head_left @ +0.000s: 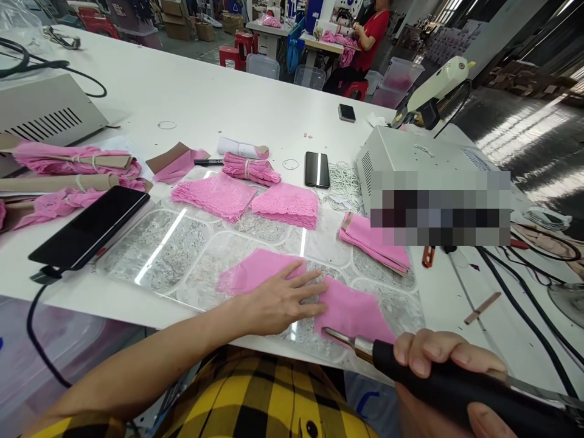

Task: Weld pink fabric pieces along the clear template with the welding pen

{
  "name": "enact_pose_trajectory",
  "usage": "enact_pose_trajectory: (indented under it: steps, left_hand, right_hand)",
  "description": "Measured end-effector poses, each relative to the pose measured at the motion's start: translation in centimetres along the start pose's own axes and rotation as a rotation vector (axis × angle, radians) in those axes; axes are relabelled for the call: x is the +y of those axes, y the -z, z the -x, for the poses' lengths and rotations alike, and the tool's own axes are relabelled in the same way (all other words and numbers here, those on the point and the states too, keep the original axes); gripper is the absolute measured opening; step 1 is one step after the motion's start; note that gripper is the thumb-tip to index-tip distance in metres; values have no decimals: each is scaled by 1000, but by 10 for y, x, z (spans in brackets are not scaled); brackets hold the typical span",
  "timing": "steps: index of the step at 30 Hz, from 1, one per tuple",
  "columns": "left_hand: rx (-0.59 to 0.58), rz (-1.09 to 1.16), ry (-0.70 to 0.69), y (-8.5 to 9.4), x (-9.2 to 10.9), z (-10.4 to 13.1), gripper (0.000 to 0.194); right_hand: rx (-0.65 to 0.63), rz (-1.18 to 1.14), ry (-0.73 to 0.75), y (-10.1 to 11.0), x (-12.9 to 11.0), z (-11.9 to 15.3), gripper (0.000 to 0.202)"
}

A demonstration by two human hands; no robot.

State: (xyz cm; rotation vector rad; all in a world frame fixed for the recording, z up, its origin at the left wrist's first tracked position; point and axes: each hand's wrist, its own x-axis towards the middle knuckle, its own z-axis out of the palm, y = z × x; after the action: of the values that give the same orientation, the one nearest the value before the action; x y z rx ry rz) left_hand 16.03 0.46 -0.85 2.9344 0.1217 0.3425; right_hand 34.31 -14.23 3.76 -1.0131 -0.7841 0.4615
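Observation:
My left hand [276, 299] lies flat with its fingers spread, bridging two pink fabric pieces. Under its palm and thumb is the left fabric piece [260, 267]; the fingertips touch the edge of the right fabric piece [351, 307]. My right hand [449, 359] is wrapped round a black-handled tool with a metal tip [424, 368], a handheld cutter or welder by its look. Its tip is over or against the lower left edge of the right piece; whether it touches, I cannot tell. Both pieces rest on a clear-covered, stone-patterned mat [201, 267].
Beyond my hands are lacy pink stacks [285, 205], a tied pink bundle [250, 168] and a folded pink stack [374, 243]. A phone [317, 169] lies behind; a larger phone [91, 228] is left. At right stand a grey box [410, 158] and cables [524, 310]. A person [369, 39] sits far back.

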Motion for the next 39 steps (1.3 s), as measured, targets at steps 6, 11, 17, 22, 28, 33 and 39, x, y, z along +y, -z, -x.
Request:
enact_pose_trajectory:
  steps: [6,11,17,22,28,33,39]
  left_hand:
    - [13,-1,-8,0,1,1,40]
    - [8,10,-8,-2,1,2,41]
    - [16,18,-10,-2,0,0,41]
    - [6,1,-13,0,1,-1,42]
    - [4,-22,-8,-1,1,-1,42]
    - [-4,-15,4,-2,0,0,42]
    - [20,4,-16,-4,0,1,43]
  right_hand:
    - [-59,-55,-19,-5,-7,5,16]
    - [-93,-85,15,-7,-5,4,18]
    - [-147,-103,7,-5,-3,5,19]
    - [-129,-107,2,-8,-4,5,18]
    - [-115,-96,1,-12,-3,4,18]
    - [-151,-100,0,-11,-2,4,19]
    - [-130,-91,30,-10,-6,2,17]
